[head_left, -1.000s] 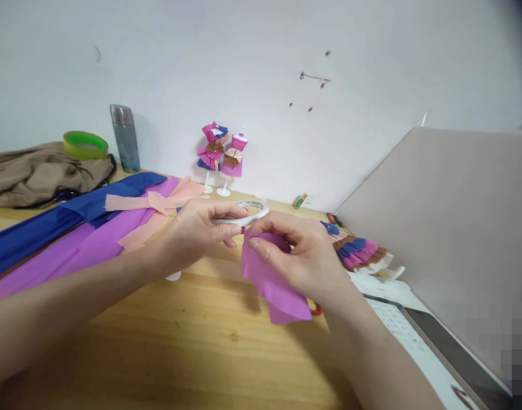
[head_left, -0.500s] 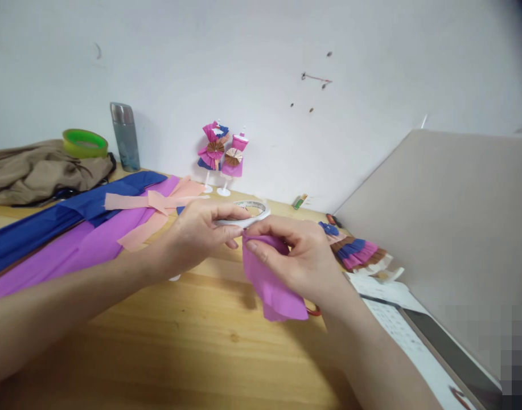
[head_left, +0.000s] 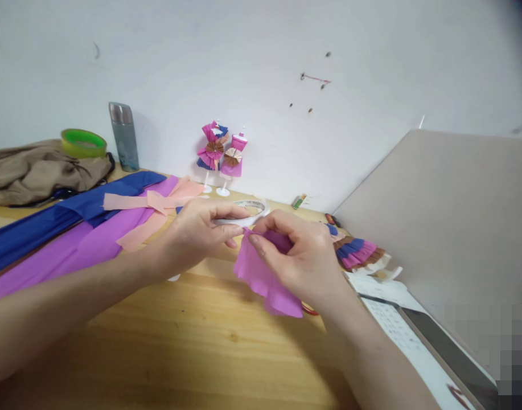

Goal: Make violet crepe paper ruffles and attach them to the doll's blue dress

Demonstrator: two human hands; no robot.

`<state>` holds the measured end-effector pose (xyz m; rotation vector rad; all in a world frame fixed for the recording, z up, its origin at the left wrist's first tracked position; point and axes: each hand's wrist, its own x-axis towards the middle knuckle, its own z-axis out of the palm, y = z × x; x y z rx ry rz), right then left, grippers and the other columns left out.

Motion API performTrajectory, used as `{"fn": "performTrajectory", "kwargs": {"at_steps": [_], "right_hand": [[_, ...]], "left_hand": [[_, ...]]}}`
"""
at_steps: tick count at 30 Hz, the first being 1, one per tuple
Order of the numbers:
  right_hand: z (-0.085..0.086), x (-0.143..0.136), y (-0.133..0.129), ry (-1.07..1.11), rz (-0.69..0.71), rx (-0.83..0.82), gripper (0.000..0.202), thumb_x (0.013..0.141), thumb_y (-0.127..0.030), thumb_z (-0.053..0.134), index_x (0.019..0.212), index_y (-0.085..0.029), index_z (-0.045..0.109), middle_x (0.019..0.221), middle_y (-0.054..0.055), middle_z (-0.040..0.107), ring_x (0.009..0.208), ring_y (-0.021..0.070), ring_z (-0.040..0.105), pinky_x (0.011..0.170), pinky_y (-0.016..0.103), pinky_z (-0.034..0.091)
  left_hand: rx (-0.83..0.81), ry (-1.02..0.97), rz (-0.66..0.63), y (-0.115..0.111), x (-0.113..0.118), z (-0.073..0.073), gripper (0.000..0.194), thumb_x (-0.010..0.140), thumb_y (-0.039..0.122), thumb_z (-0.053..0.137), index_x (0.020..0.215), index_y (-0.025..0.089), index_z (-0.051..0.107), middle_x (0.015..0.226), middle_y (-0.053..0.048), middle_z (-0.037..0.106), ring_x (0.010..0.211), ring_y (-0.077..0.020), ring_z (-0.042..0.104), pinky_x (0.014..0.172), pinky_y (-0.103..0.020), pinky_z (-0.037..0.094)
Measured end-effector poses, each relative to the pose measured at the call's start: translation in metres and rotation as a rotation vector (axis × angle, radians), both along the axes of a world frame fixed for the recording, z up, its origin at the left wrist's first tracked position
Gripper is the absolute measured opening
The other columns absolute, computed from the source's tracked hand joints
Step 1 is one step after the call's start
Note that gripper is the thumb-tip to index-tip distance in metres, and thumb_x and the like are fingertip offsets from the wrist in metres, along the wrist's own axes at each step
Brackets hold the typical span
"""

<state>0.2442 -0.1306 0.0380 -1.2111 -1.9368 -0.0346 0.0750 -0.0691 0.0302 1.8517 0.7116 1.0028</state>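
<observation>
My left hand [head_left: 196, 230] is closed on a white roll of tape [head_left: 261, 215], fingers laid through and over its ring. Its thumb tip meets the upper corner of a pinkish-purple piece of crepe paper [head_left: 267, 282]. Thumb and forefinger of my right hand [head_left: 301, 247] pinch that piece along its top edge, and the rest hangs down in wavy folds above the wooden table [head_left: 192, 347]. A red loop-shaped handle [head_left: 311, 310] shows partly behind the paper and my right hand.
Blue, purple and peach crepe strips [head_left: 85, 233] lie left, near a bottle [head_left: 124, 136], a brown cloth [head_left: 34, 171] and a green tape roll [head_left: 83, 142]. Two small dressed stands [head_left: 222, 154] are by the wall. Right are a ruffled piece [head_left: 358, 253] and a laptop [head_left: 444, 216].
The crepe paper's hanging part has swung left and gathered into more folds, as my right hand shifted slightly and turned. My left hand still holds the tape roll in nearly the same place.
</observation>
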Motion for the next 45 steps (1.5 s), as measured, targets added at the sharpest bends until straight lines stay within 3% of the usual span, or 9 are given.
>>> {"fn": "performTrajectory", "kwargs": {"at_steps": [5,10,20,24,31,36,40,45], "right_hand": [[0.001,0.000,-0.001,-0.022,-0.030,0.035,0.014,0.080,-0.007,0.061,0.069,-0.017,0.061,0.058,-0.002,0.063,0.049,0.0086,0.051,0.049,0.019,0.038],[0.000,-0.001,0.000,-0.026,-0.036,0.043,0.012,0.081,-0.010,0.063,0.070,-0.016,0.062,0.059,-0.001,0.064,0.050,0.0084,0.053,0.050,0.019,0.039],[-0.002,-0.004,0.001,-0.038,-0.061,0.038,0.014,0.082,-0.011,0.062,0.071,-0.018,0.056,0.056,-0.005,0.057,0.047,0.0077,0.045,0.047,0.021,0.034],[-0.004,-0.006,0.001,-0.041,-0.068,0.042,0.018,0.081,-0.009,0.061,0.070,-0.019,0.052,0.056,-0.006,0.053,0.046,0.0074,0.042,0.047,0.021,0.032],[-0.006,-0.006,0.001,-0.046,-0.138,0.128,0.026,0.078,-0.012,0.067,0.068,-0.021,0.045,0.054,-0.008,0.050,0.045,0.0075,0.041,0.046,0.021,0.031],[-0.006,-0.005,-0.001,-0.106,-0.194,0.266,0.028,0.080,-0.022,0.072,0.068,-0.021,0.047,0.055,-0.006,0.053,0.045,0.0092,0.044,0.046,0.023,0.032],[-0.005,-0.007,-0.005,-0.118,-0.206,0.249,0.025,0.081,-0.021,0.072,0.070,-0.022,0.049,0.057,-0.005,0.055,0.045,0.0095,0.045,0.046,0.023,0.033],[-0.002,-0.008,-0.011,-0.116,-0.211,0.193,0.021,0.080,-0.021,0.072,0.074,-0.023,0.051,0.059,-0.004,0.058,0.048,0.0110,0.049,0.048,0.024,0.037]], "left_hand": [[-0.023,0.002,0.009,-0.001,0.001,0.001,0.023,0.078,0.017,0.066,0.096,0.021,0.079,0.088,-0.001,0.077,0.059,-0.0080,0.064,0.047,-0.014,0.049],[-0.006,0.036,0.011,-0.002,0.002,0.001,0.024,0.079,0.015,0.065,0.097,0.023,0.079,0.084,0.000,0.077,0.059,-0.0089,0.065,0.045,-0.014,0.049],[0.140,0.019,-0.050,0.005,0.001,-0.008,0.024,0.081,0.018,0.063,0.099,0.024,0.078,0.098,-0.001,0.077,0.065,-0.0096,0.068,0.059,-0.017,0.057],[0.154,0.017,-0.064,0.006,0.001,-0.011,0.024,0.083,0.018,0.061,0.099,0.025,0.078,0.098,-0.001,0.077,0.079,-0.0134,0.071,0.065,-0.019,0.059],[0.309,0.076,0.026,-0.001,-0.001,-0.006,0.022,0.078,0.011,0.061,0.088,0.021,0.078,0.078,0.002,0.074,0.064,-0.0092,0.064,0.055,-0.015,0.051],[0.138,0.007,-0.071,-0.001,-0.004,0.005,0.013,0.077,0.018,0.065,0.081,0.020,0.077,0.073,0.002,0.074,0.065,-0.0096,0.065,0.055,-0.015,0.052],[-0.010,0.022,-0.205,0.009,-0.007,0.007,0.013,0.078,0.019,0.065,0.084,0.019,0.077,0.059,0.003,0.068,0.054,-0.0091,0.063,0.051,-0.017,0.053],[-0.012,0.046,-0.138,0.012,-0.008,0.008,0.012,0.077,0.023,0.068,0.083,0.019,0.077,0.055,0.003,0.065,0.051,-0.0106,0.063,0.050,-0.019,0.054]]}}
